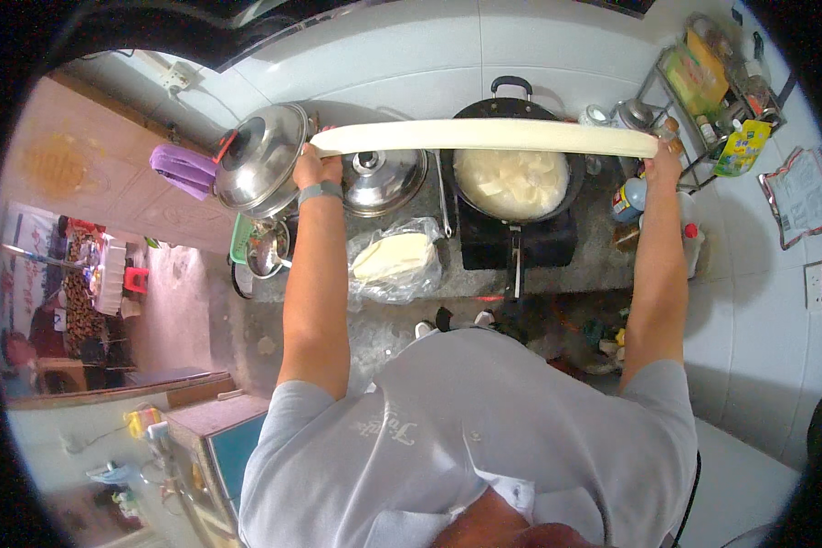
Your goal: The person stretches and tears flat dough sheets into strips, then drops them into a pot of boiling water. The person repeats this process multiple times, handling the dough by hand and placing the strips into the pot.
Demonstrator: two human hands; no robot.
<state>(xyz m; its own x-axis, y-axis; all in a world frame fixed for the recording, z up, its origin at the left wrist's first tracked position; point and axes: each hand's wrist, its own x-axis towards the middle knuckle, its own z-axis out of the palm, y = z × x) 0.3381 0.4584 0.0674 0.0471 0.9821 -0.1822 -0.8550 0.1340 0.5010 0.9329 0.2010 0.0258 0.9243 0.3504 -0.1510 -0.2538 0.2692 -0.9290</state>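
My left hand [314,166] grips the left end of a long, flat, pale dough strip [484,134], and my right hand [663,160] grips the other end, so the strip spans horizontally between them, raised over the counter. Below its right part, a black wok [571,183] sits on a black cooktop [543,251] and holds pale flat pieces in cloudy liquid [511,183]. A clear plastic bag [420,279] with more pale dough [388,256] lies on the counter between my arms. A steel lid [393,192] is just right of my left hand.
A larger lidded steel pot [256,146], purple cloth [181,172], green basket [242,239] and steel bowl [267,256] stand left. At right are a wire rack [694,91] with packets and bottles [628,199]. The counter's front edge [402,297] runs before me; a doorway opens at left.
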